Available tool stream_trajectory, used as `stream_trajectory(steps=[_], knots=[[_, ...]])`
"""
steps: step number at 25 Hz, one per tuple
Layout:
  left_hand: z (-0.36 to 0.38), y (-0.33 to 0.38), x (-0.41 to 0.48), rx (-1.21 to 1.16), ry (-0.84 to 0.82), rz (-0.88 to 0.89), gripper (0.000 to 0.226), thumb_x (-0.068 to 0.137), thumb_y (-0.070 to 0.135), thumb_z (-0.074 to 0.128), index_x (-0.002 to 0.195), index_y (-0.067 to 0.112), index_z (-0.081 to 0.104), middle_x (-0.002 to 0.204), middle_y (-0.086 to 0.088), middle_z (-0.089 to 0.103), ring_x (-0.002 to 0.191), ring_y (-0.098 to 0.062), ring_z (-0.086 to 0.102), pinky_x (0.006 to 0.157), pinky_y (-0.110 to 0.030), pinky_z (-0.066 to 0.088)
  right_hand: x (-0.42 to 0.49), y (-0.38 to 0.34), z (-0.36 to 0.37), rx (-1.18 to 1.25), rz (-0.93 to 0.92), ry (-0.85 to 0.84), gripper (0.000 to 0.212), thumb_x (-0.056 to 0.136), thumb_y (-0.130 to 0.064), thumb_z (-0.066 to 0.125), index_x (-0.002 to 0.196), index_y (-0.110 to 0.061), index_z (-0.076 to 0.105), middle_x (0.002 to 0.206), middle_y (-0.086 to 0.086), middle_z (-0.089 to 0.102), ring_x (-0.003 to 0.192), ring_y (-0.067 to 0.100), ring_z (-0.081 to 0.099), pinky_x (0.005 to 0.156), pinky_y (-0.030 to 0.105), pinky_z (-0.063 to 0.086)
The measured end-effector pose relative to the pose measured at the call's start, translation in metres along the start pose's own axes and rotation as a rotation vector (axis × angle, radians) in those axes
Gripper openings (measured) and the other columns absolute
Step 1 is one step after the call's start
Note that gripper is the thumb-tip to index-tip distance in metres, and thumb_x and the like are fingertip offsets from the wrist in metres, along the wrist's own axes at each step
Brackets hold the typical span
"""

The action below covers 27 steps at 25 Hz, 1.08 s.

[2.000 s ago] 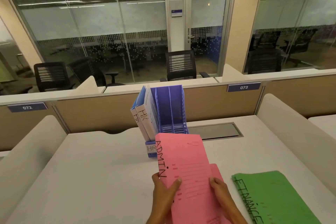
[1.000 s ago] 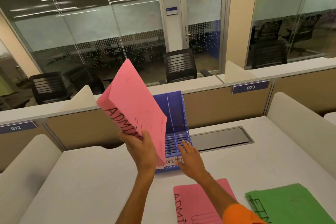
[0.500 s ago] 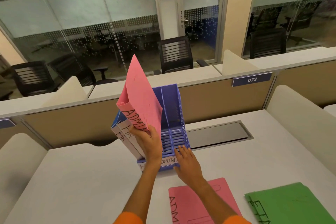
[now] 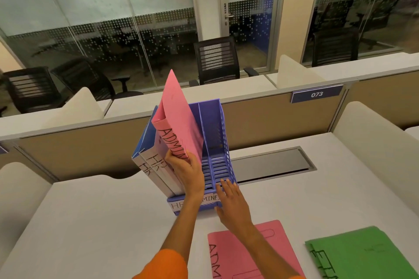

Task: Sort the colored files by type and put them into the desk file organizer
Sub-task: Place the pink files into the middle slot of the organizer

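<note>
A blue desk file organizer (image 4: 221, 142) stands at the middle of the desk, with paper labels on its front lip. Two blue HR files (image 4: 154, 165) lean in its left slot. My left hand (image 4: 188, 172) grips a pink ADMIN file (image 4: 179, 120) by its lower edge, upright and tilted left, its bottom inside the middle slot. My right hand (image 4: 231, 201) rests with fingers spread on the organizer's front right corner, holding nothing. Another pink ADMIN file (image 4: 229, 253) lies flat near the front edge. Green finance files (image 4: 367, 253) lie stacked to its right.
The white desk (image 4: 90, 222) is bounded by padded side dividers and a tan back partition (image 4: 260, 120) tagged 073. A grey cable hatch (image 4: 272, 164) sits behind the organizer. Office chairs and glass walls lie beyond.
My left hand has lifted one pink file off the desk and lowered it into the organizer's middle slot. My right hand let go of it and moved onto the organizer's front.
</note>
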<state>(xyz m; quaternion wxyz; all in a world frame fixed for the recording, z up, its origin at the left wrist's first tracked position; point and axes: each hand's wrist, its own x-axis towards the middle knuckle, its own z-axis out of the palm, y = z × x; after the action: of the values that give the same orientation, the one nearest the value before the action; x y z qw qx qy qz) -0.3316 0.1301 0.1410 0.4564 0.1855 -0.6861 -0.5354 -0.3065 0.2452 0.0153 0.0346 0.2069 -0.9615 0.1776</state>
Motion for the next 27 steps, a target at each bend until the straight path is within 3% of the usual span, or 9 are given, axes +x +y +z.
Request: stream_trajectory(steps=[5, 7, 11, 17, 20, 24, 27], knots=[[-0.003, -0.038, -0.015, 0.106, -0.075, -0.093, 0.042, 0.095, 0.005, 0.053, 0.131, 0.002, 0.031, 0.124, -0.021, 0.051, 0.107, -0.033, 0.056, 0.086, -0.043, 0.056, 0.001, -0.001, -0.001, -0.006, 0.004, -0.011, 0.086, 0.049, -0.045, 0.089, 0.125, -0.021, 0.059, 0.127, 0.004, 0.063, 0.117, 0.026, 0.059, 0.095, 0.032, 0.036], [-0.004, -0.048, -0.026, 0.173, -0.102, -0.122, 0.046, 0.095, 0.007, 0.054, 0.133, 0.003, 0.029, 0.126, -0.023, 0.051, 0.108, -0.036, 0.057, 0.086, -0.049, 0.057, 0.001, 0.000, 0.001, 0.000, 0.014, -0.014, 0.086, 0.051, -0.044, 0.089, 0.128, -0.021, 0.057, 0.130, 0.004, 0.061, 0.119, 0.027, 0.057, 0.096, 0.032, 0.036], [-0.003, -0.051, -0.041, 0.253, -0.112, -0.201, 0.056, 0.096, 0.012, 0.057, 0.139, 0.003, 0.023, 0.132, -0.025, 0.050, 0.110, -0.039, 0.059, 0.087, -0.048, 0.058, 0.002, 0.001, 0.004, 0.012, 0.012, -0.007, 0.084, 0.052, -0.041, 0.089, 0.128, -0.020, 0.058, 0.131, 0.005, 0.060, 0.121, 0.027, 0.056, 0.095, 0.035, 0.042], [-0.010, -0.050, -0.045, 0.264, -0.132, -0.235, 0.054, 0.093, 0.020, 0.062, 0.134, 0.017, 0.027, 0.134, -0.020, 0.053, 0.116, -0.036, 0.059, 0.088, -0.049, 0.058, 0.000, 0.000, -0.001, 0.010, -0.021, -0.031, 0.087, 0.049, -0.049, 0.089, 0.126, -0.020, 0.060, 0.130, 0.004, 0.061, 0.119, 0.026, 0.058, 0.094, 0.033, 0.041], [-0.024, -0.048, -0.056, 0.262, -0.153, -0.246, 0.053, 0.090, 0.022, 0.066, 0.130, 0.014, 0.032, 0.132, -0.014, 0.054, 0.115, -0.029, 0.059, 0.088, -0.043, 0.059, -0.002, 0.001, -0.005, 0.010, -0.037, -0.038, 0.090, 0.056, -0.056, 0.083, 0.131, -0.017, 0.054, 0.134, 0.006, 0.057, 0.123, 0.027, 0.054, 0.097, 0.035, 0.041], [-0.055, -0.048, -0.075, 0.386, -0.208, -0.227, 0.048, 0.090, 0.029, 0.066, 0.127, 0.018, 0.037, 0.127, -0.009, 0.052, 0.108, -0.026, 0.061, 0.077, -0.041, 0.062, -0.011, -0.004, -0.019, 0.010, -0.023, -0.036, 0.085, 0.063, -0.060, 0.074, 0.131, -0.013, 0.053, 0.132, 0.007, 0.059, 0.121, 0.027, 0.056, 0.096, 0.036, 0.042], [-0.081, -0.044, -0.086, 0.431, -0.253, -0.223, 0.044, 0.091, 0.023, 0.065, 0.127, 0.018, 0.039, 0.126, -0.006, 0.051, 0.110, -0.024, 0.060, 0.079, -0.038, 0.062, -0.025, -0.010, -0.032, -0.005, -0.006, -0.027, 0.080, 0.069, -0.060, 0.065, 0.132, -0.013, 0.052, 0.134, 0.007, 0.057, 0.124, 0.028, 0.053, 0.099, 0.037, 0.036]])
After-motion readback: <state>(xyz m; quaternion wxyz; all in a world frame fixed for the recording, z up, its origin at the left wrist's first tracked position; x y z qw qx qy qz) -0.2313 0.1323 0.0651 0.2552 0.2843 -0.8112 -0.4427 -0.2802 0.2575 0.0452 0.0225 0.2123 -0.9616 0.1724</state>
